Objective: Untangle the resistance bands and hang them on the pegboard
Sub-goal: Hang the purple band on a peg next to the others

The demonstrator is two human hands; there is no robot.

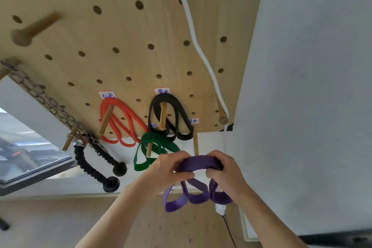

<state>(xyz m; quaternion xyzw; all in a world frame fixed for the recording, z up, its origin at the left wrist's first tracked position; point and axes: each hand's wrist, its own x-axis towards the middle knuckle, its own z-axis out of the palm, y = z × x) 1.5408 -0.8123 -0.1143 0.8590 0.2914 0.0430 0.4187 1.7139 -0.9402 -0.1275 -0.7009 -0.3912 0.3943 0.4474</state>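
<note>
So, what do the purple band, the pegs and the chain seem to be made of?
Purple band: probably matte rubber or latex; flat strip that folds softly in both hands.
Pegs: wood, unpainted; pale tan like the pegboard.
Chain: likely metal, dull grey; linked rings, blurred here.

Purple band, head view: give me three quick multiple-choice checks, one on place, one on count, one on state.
1. Where is the purple band?
A. On the red band's peg
B. Just below the bare peg
C. On the floor

2. How many bands already hang on pegs?
A. One
B. Two
C. Three

3. How is the purple band held?
A. Both hands grip it
B. Left hand only
C. Hanging free

Answers:
1 B, its top loop sits under the bare peg.
2 C, red band, black band and green band hang.
3 A, left hand and right hand curl round it.
</note>
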